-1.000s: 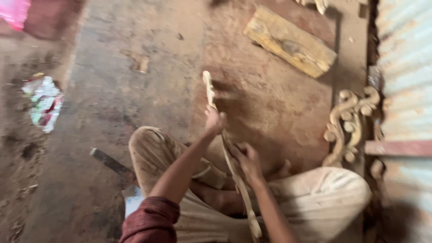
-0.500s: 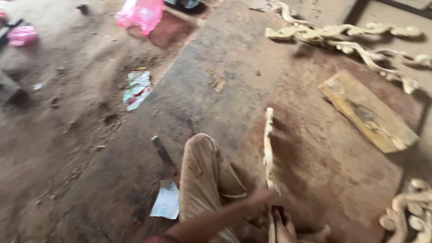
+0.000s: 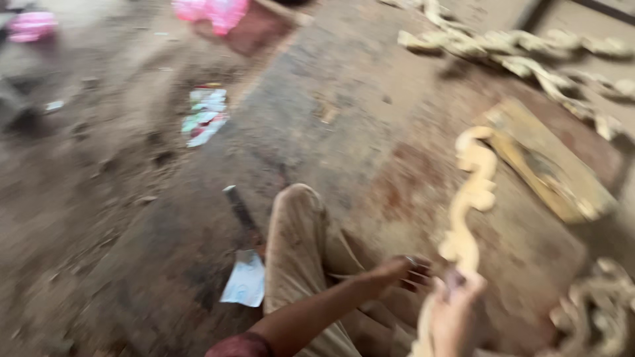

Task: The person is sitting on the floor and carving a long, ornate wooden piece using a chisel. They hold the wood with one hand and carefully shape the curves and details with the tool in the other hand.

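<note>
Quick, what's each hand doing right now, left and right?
Left hand: fingers loosely curled beside the carved wooden strip; grip cannot be told.
Right hand: closed around the strip's lower part.

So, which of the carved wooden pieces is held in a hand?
The pale scrolled strip standing upright in the right hand. The other carved pieces lie on the floor: a row at the top right and one at the lower right.
</note>
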